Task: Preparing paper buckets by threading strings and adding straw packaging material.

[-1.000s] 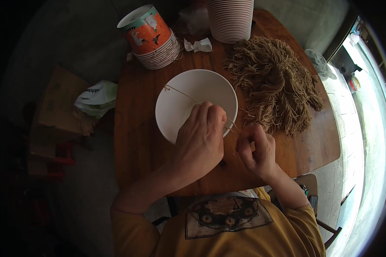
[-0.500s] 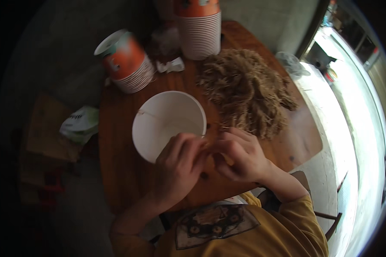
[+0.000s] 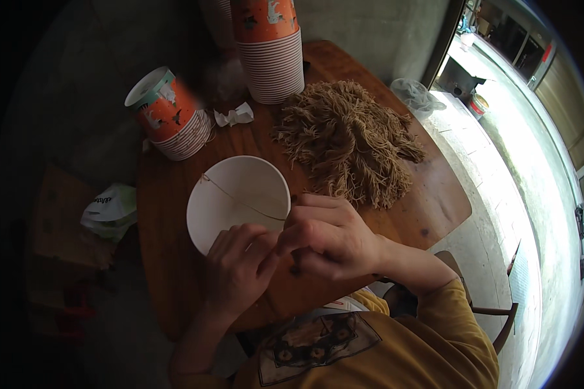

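A white paper bucket [image 3: 220,207] stands with its mouth toward me on the wooden table [image 3: 169,259]. A thin brown string [image 3: 243,203] hangs from a small knot at its far left rim and crosses the opening to the right rim. There my right hand [image 3: 337,240] is closed in a pinch, apparently on the string's end. My left hand [image 3: 240,262] is closed too, against the near rim, fingertips meeting the right hand's; what lies between them is hidden. Beyond my right hand lies a heap of brown strings [image 3: 353,142].
Nested paper buckets form a tall stack [image 3: 271,68] at the back and a tilted shorter stack [image 3: 175,123] at the left. Crumpled white paper [image 3: 235,115] lies between them. A clear plastic bag [image 3: 414,96] sits by the right edge. Left of the table are a cardboard box [image 3: 65,223] and plastic bag [image 3: 110,211].
The view has shifted, so the table things sit further left and mostly lower. My right hand has come in over the left hand's fingertips, and the string across the bucket shows more clearly.
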Demonstrator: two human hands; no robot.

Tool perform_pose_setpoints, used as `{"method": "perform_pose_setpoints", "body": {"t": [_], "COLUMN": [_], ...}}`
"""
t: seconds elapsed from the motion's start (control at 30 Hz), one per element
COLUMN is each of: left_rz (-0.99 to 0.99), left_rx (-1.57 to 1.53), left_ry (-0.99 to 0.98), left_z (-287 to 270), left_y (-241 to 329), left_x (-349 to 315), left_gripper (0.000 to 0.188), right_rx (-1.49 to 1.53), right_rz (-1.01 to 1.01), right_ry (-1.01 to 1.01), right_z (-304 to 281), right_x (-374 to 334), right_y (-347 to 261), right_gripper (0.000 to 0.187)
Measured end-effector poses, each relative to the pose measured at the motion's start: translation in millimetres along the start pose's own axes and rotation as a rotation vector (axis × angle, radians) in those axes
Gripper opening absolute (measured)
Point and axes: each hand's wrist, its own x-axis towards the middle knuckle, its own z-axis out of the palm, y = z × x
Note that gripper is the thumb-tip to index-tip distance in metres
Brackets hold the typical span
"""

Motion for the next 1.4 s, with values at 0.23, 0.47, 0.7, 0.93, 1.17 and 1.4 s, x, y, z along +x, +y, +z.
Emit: {"method": "perform_pose_setpoints", "body": {"t": [0.23,0.47,0.7,0.93,1.17,1.4], "left_rz": [-0.054,-0.129,-0.196,-0.204,-0.226,-0.022], "left_rx": [0.163,-0.004,-0.009,0.031,0.06,0.006], "left_ry": [-0.008,0.142,0.19,0.204,0.115,0.021], "left_z": [-22.9,-5.6,-1.9,7.0,-4.8,-16.0], "left_y": [-1.6,8.1,20.0,10.2,5.3,-23.6], "left_x": [-12.0,-32.3,-30.2,-40.1,-38.4,-43.9], "left_gripper": [0.027,0.027,0.03,0.025,0.023,0.022], "right_rx": [0.022,-0.131,-0.172,-0.246,-0.244,-0.249], "right_rz": [0.02,-0.157,-0.215,-0.317,-0.406,-0.32], "right_ry": [-0.068,-0.112,-0.105,-0.12,-0.137,-0.115], "right_z": [7.1,5.7,14.5,19.0,15.3,3.9], "right_x": [9.8,19.8,27.1,20.3,31.9,50.6], "right_y": [-0.9,-10.3,-13.9,-12.8,-15.0,10.0], "right_gripper": [0.025,0.027,0.026,0.021,0.022,0.026]}}
